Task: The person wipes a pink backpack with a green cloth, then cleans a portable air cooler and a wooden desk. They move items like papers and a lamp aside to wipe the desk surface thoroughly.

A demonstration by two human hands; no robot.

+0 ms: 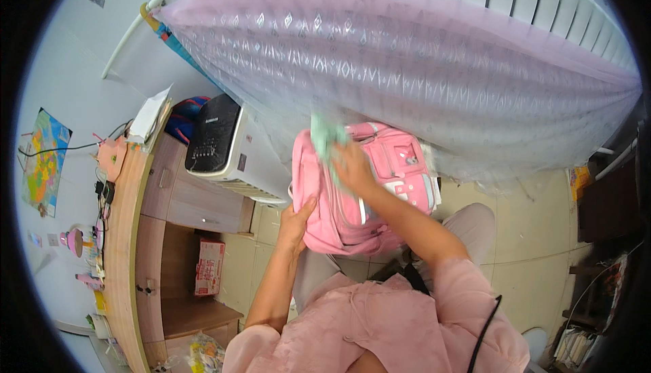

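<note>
A pink backpack (397, 169) rests on my lap, seen just below the middle of the picture. My left hand (296, 222) grips its left side near the bottom. Over the top opening of the bag, my right hand (350, 164) holds a pale green cloth (321, 138), which looks blurred. Pink sleeves cover my upper arms at the lower edge.
A sheer pink patterned curtain (420, 61) hangs behind the bag. At the left stand a white and black appliance (220, 149), a wooden desk (132, 237) with small items on it, and a cardboard box (210, 266) underneath. Pale floor tiles (536, 224) lie at the right.
</note>
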